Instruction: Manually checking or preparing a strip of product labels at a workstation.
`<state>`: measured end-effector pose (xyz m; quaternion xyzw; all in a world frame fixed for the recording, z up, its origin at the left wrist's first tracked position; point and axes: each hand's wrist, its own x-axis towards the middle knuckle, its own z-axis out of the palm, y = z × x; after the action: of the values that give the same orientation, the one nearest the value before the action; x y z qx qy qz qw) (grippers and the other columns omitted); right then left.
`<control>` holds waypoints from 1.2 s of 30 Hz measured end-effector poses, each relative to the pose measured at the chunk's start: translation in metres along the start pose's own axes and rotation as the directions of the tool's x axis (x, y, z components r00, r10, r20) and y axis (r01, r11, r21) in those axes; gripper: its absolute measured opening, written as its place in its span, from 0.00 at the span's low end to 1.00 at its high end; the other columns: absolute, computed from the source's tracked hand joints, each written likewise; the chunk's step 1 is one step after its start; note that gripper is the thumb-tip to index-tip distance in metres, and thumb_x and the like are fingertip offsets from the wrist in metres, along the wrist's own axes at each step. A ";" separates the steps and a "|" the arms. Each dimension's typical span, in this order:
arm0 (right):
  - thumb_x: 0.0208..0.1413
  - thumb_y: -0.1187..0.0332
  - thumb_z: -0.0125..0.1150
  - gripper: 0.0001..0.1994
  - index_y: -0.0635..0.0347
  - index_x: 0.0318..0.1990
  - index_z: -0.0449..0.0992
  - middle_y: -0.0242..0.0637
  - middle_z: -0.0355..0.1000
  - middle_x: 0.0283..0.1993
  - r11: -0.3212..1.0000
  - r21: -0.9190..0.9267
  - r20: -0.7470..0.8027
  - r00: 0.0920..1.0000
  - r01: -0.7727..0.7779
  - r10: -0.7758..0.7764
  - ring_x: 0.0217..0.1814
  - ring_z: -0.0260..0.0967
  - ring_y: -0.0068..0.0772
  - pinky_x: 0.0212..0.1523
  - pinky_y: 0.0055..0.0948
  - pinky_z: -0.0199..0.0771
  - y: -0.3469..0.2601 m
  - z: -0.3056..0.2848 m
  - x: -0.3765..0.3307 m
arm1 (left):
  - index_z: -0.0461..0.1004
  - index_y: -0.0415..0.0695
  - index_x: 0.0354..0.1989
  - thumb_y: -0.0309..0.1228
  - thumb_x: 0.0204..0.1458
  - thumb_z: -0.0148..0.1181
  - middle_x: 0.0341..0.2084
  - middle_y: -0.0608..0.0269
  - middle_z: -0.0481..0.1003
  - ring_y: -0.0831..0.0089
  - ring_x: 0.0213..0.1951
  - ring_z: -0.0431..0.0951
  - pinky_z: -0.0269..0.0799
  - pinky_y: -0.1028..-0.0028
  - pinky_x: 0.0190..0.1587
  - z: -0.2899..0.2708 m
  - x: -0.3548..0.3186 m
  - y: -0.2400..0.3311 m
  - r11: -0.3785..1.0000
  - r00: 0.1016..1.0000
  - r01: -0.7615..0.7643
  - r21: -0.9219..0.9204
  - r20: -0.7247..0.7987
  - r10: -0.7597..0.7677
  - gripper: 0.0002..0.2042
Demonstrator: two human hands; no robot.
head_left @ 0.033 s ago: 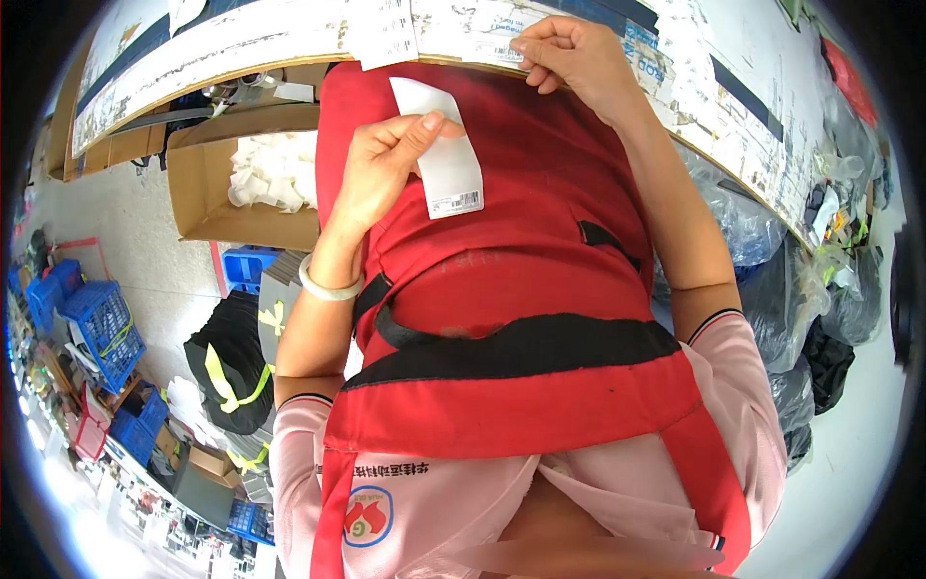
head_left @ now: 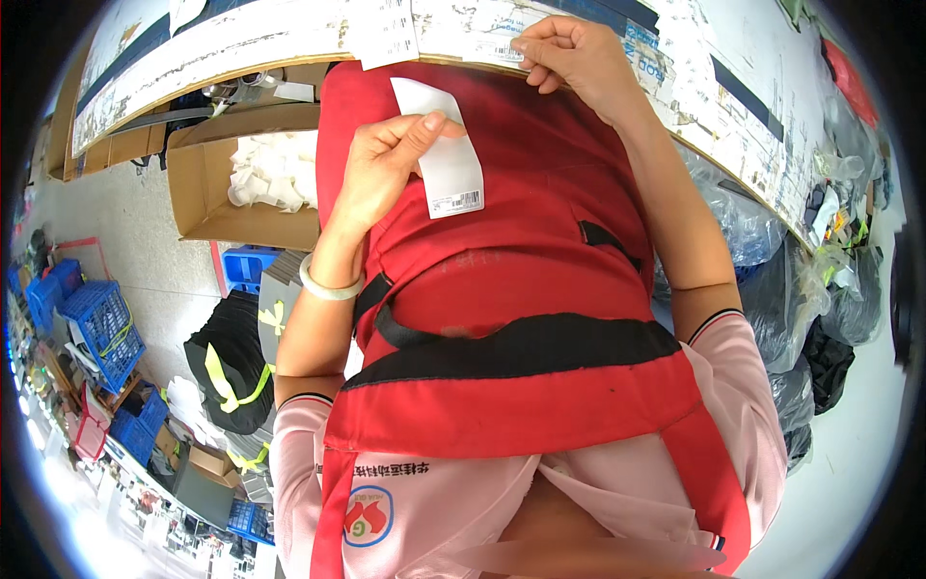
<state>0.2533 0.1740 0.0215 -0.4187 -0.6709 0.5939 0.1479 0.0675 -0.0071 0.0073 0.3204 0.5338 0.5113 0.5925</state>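
Observation:
My left hand [head_left: 386, 159] is closed, with its thumb pressing a white paper label strip [head_left: 453, 179] against the fingers. The strip hangs over my red apron [head_left: 540, 222] and carries a small printed barcode at its lower end. At the table's near edge, my right hand [head_left: 569, 58] has thumb and fingertips pinched together. Whatever they hold, if anything, cannot be made out. Beside those fingertips a barcode label [head_left: 490, 48] lies on the worn white table [head_left: 280, 43]. Farther left, a white sheet of printed labels [head_left: 386, 37] overhangs the table edge.
Left of my lap, an open cardboard box [head_left: 207, 207] holds crumpled white paper scraps [head_left: 275, 174]. Black bundles with yellow-green ties [head_left: 231, 362] and blue crates [head_left: 101, 323] stand at the left. Clear plastic bags [head_left: 738, 227] crowd the floor under the table's right side.

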 end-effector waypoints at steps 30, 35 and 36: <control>0.56 0.72 0.58 0.07 0.70 0.33 0.74 0.37 0.72 0.24 0.996 -0.074 -0.041 0.998 -0.052 0.049 0.21 0.70 0.23 0.21 0.20 0.72 -0.024 0.011 -0.003 | 0.80 0.38 0.37 0.36 0.59 0.55 0.27 0.66 0.78 0.83 0.28 0.74 0.70 0.82 0.31 0.000 0.000 -0.003 0.999 0.999 0.037 -0.002 0.004 -0.037 0.13; 0.57 0.63 0.60 0.10 0.62 0.37 0.77 0.27 0.71 0.25 0.995 -0.092 -0.026 0.999 0.042 -0.044 0.24 0.68 0.14 0.24 0.14 0.70 -0.003 0.004 -0.008 | 0.80 0.37 0.37 0.35 0.59 0.56 0.28 0.67 0.78 0.83 0.31 0.73 0.70 0.81 0.35 0.003 -0.001 -0.001 1.000 1.000 0.030 -0.005 -0.008 -0.030 0.13; 0.58 0.64 0.59 0.10 0.62 0.37 0.76 0.27 0.71 0.25 0.995 -0.043 -0.022 0.996 0.088 -0.089 0.24 0.67 0.13 0.24 0.13 0.69 0.001 0.003 -0.012 | 0.80 0.37 0.37 0.35 0.59 0.56 0.28 0.67 0.78 0.83 0.31 0.73 0.70 0.81 0.35 0.004 -0.001 -0.002 1.000 1.000 0.027 -0.003 -0.001 -0.027 0.13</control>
<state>0.2588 0.1632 0.0238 -0.3984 -0.6995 0.5674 0.1731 0.0714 -0.0082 0.0070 0.3120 0.5377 0.5041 0.5995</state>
